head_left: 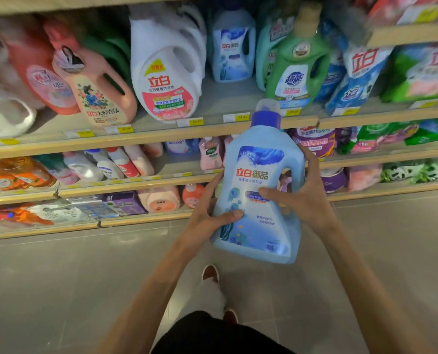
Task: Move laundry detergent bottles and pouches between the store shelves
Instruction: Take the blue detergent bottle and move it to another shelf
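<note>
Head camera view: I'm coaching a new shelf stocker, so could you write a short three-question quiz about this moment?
1. True or false: the light blue bottle is standing on a shelf.
2. How many hands grip it? A) one B) two C) none
3. Fill in: the tan-capped bottle is ___ in colour.

Key:
1. False: it is held in the air in front of the shelves.
2. B: the left hand and the right hand both grip it.
3. Green.
</note>
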The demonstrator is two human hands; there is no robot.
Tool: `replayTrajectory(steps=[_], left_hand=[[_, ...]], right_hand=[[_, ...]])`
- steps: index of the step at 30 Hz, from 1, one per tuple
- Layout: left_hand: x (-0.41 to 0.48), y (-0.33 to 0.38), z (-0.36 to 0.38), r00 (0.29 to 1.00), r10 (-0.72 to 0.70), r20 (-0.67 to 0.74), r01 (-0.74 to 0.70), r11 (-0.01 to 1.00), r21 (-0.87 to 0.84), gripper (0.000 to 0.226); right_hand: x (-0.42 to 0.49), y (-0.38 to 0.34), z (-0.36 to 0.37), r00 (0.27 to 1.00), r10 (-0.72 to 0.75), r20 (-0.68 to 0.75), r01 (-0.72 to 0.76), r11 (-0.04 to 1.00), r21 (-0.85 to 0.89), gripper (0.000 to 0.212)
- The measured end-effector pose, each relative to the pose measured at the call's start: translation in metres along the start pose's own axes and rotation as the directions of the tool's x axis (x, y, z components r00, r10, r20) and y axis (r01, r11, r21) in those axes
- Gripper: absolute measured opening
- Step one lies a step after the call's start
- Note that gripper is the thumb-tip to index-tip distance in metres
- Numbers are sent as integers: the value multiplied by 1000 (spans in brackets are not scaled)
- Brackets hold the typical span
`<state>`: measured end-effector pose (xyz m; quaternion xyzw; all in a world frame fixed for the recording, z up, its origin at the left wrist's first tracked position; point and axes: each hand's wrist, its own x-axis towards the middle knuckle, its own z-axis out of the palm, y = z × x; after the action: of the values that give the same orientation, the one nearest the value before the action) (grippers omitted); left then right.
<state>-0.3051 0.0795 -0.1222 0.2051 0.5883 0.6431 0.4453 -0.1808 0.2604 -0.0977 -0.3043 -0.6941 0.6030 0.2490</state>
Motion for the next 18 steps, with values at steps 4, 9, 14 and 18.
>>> replayTrajectory(steps=[4, 9, 14, 18], left_hand=[[24, 5, -2, 1000, 14, -2, -14, 1000, -3, 89], [66, 14, -9, 999, 49, -15, -49, 999, -7, 85], [116, 32, -19, 998, 31, -55, -33, 999, -19, 82], [158, 46, -32, 995, 67, -73, -66, 998, 18, 79]], right_hand=[[27, -3, -4, 1000, -15, 7, 15, 1000, -4, 100], [81, -1, -8, 999, -21, 46, 22, 999, -36, 103], [146, -10, -2, 994, 0, 112, 5, 999, -51, 104], [197, -15, 10, 989, -30, 147, 43, 995, -90, 108]])
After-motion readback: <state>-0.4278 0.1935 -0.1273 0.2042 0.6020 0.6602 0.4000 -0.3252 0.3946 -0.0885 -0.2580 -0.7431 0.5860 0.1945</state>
